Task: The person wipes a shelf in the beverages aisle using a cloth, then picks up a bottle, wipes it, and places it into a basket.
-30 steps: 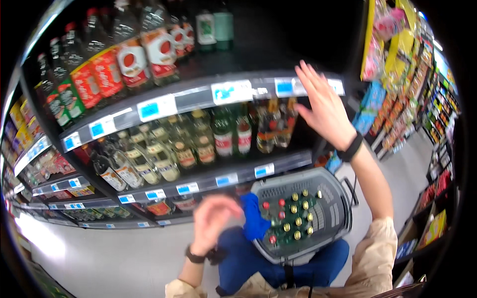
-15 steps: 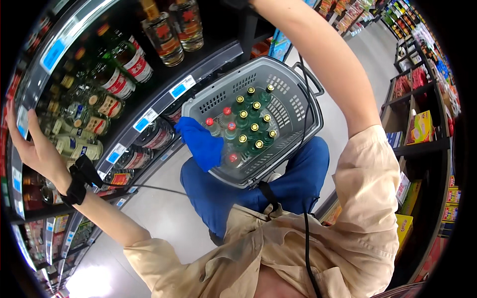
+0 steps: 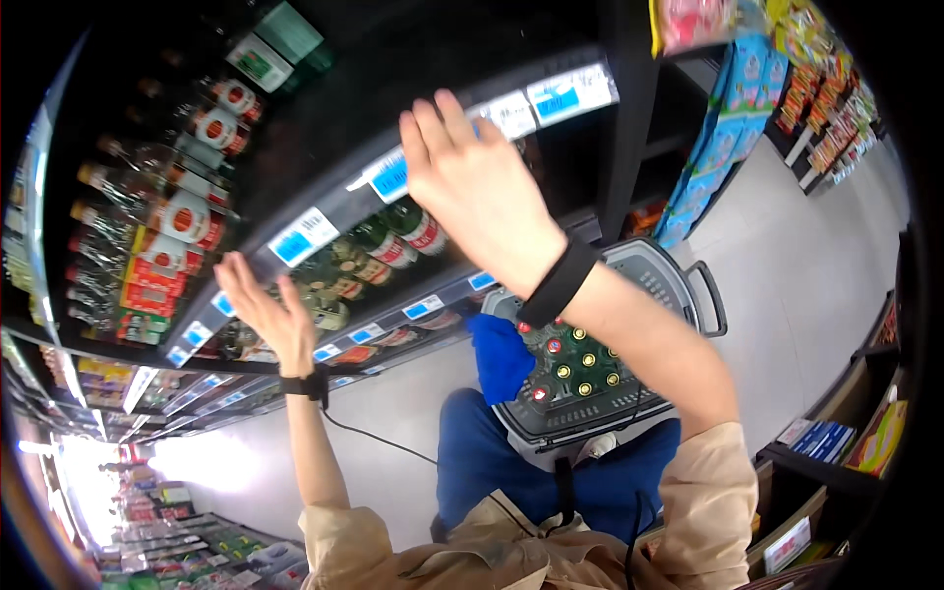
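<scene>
My right hand [image 3: 480,187] lies against the front edge of a dark shelf [image 3: 339,211], fingers stretched over its price labels, holding nothing. Farther left along the same edge, my left hand [image 3: 267,313] rests near another label, its thumb apart from the fingers and nothing in it. Beyond the hands, on this shelf, stand clear bottles with red and white labels [image 3: 182,216] and a green bottle with a pale label [image 3: 285,49]. Below the edge, a row of green bottles [image 3: 418,228] shows partly.
A grey shopping basket [image 3: 678,285] stands on the floor before my legs, partly hidden by my right forearm. Inside are several bottles with gold or red caps [image 3: 587,361]; a blue cloth [image 3: 500,356] hangs over its rim. Blue packages [image 3: 713,147] stand right of the shelf.
My right hand, out of view before, has come down onto the shelf edge. My left hand is still at the shelving, and the view has shifted so the basket sits lower and farther right.
</scene>
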Tool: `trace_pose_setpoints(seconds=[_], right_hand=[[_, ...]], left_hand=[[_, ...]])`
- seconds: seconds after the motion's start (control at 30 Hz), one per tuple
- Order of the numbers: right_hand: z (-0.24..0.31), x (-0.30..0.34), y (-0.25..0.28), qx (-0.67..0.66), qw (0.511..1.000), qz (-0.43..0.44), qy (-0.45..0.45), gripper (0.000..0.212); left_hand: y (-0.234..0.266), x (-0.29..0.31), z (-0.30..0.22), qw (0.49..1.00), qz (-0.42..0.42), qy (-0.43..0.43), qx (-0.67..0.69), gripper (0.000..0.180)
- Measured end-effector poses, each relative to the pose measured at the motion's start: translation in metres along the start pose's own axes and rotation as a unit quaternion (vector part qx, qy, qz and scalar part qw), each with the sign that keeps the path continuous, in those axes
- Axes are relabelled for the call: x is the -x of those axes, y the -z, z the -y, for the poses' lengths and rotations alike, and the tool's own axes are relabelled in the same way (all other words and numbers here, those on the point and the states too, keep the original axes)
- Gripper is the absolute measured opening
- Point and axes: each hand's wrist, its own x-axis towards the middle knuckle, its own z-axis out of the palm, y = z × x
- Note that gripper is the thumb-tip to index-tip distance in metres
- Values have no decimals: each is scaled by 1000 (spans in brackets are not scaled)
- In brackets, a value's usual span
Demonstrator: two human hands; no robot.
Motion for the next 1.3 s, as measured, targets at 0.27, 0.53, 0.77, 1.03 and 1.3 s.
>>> trace_pose_setpoints(seconds=[0.27,0.53,0.77,1.03,1.3], right_hand=[[4,-23,28,-22,992,111,-61,50],[-7,-42,47,-72,958,257,-103,57],[-11,-49,44,-140,948,264,-107,54],[-24,-54,60,-106,918,373,-81,55],[-11,-78,71,-89,904,401,-115,55]], left_hand=[[46,-27,-22,988,149,34,26,71],[82,-64,-37,952,281,84,84,69],[96,-110,-48,922,245,217,208,48],[-27,-186,-68,736,157,419,508,30],[-117,-190,-22,771,172,433,434,30]])
